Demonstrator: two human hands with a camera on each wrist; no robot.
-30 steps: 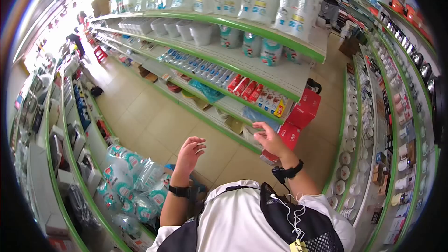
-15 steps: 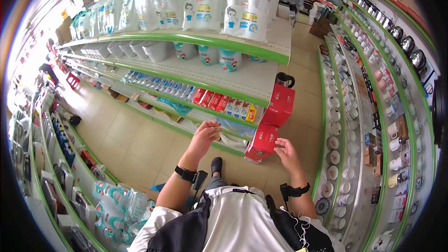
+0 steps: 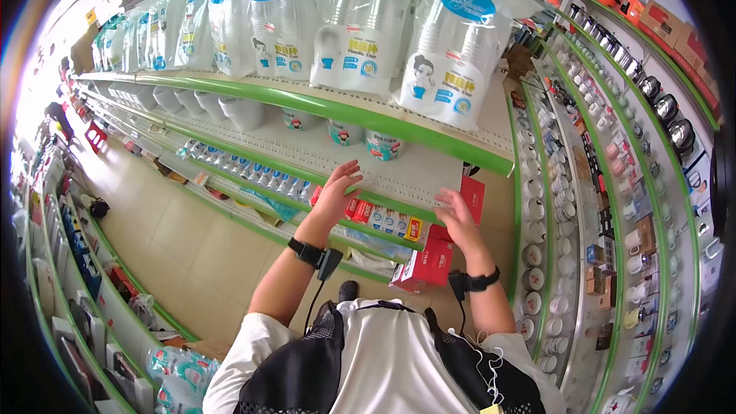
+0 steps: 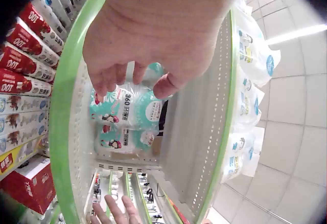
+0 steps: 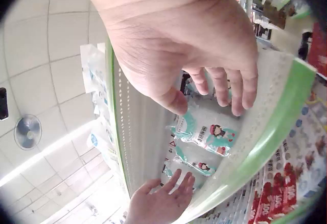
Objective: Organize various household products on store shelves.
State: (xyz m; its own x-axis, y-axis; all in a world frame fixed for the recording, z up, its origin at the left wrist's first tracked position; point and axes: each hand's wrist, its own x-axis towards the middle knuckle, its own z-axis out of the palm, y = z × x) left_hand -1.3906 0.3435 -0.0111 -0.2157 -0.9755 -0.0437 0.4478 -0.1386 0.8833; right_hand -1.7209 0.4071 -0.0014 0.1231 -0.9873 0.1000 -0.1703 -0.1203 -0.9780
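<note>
My left hand (image 3: 337,190) is raised at the second shelf (image 3: 307,149), its fingers spread and holding nothing. To its right, my right hand (image 3: 460,218) is also up, near that shelf's right end, with loosely bent fingers and nothing in them. Teal-and-white wrapped packs (image 3: 383,146) with a cartoon figure stand on this shelf, beyond the hands. In the left wrist view, the left fingertips overlap one pack (image 4: 122,114). The right wrist view shows the right fingers over another pack (image 5: 212,129), with the left hand (image 5: 161,201) lower in the picture.
Bagged clear plastic cups (image 3: 452,54) line the top shelf, which overhangs the second. White bins (image 3: 241,111) stand farther left. Below are red-and-white boxes (image 3: 358,211) and a red carton (image 3: 433,261). A bag of teal packs (image 3: 180,372) lies lower left; crockery shelves (image 3: 563,261) run along the right.
The person has come closer to the shelves. Both hands have risen from the lower shelf area to the second shelf. The bag of teal packs has slid toward the bottom of the view.
</note>
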